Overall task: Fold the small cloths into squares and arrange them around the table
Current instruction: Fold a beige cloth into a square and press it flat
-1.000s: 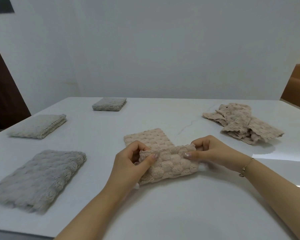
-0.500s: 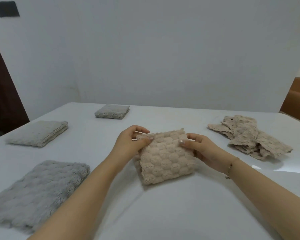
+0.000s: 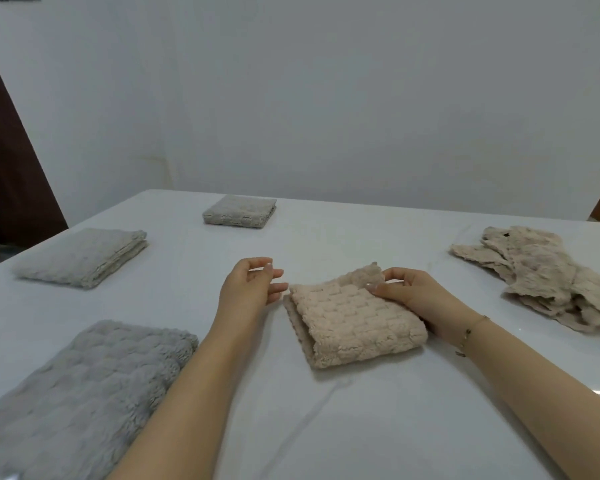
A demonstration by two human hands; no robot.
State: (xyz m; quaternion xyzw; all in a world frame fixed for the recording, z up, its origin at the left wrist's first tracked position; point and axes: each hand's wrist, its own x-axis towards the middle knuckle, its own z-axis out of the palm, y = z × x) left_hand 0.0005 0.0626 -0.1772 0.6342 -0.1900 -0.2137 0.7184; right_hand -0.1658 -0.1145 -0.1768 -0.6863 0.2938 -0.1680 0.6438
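1. We see our right hand (image 3: 418, 299) resting on the far right corner of the beige cloth (image 3: 355, 323); its grip is clamped on that corner, thumb and fingers pinching a raised flap of fabric.
2. Our left hand (image 3: 248, 289) hangs just left of the beige cloth's near-left corner, its grip apart, fingers loosely curved and holding nothing; the fingertips (image 3: 279, 287) sit just beside the cloth's edge, and we cannot tell whether they touch it.
3. The beige cloth lies folded into a rough square on the white bench (image 3: 326, 427), between the two hands, with its layered open edges on the side toward the left hand and a rounded fold on the near side.
4. A thin bracelet (image 3: 471, 332) circles the right wrist.
5. Well to the right of the right hand lies a loose pile of beige cloths (image 3: 548, 275), unfolded and overlapping.
6. Left of the left forearm and touching it, a gray cloth (image 3: 80, 393) lies folded flat near the bench's close edge.
7. Farther out to the left of the left hand sits a second gray cloth (image 3: 84, 256), folded with stacked layers showing.
8. Beyond the left hand, near the far edge, lies a third gray cloth (image 3: 239, 212), a compact folded square.
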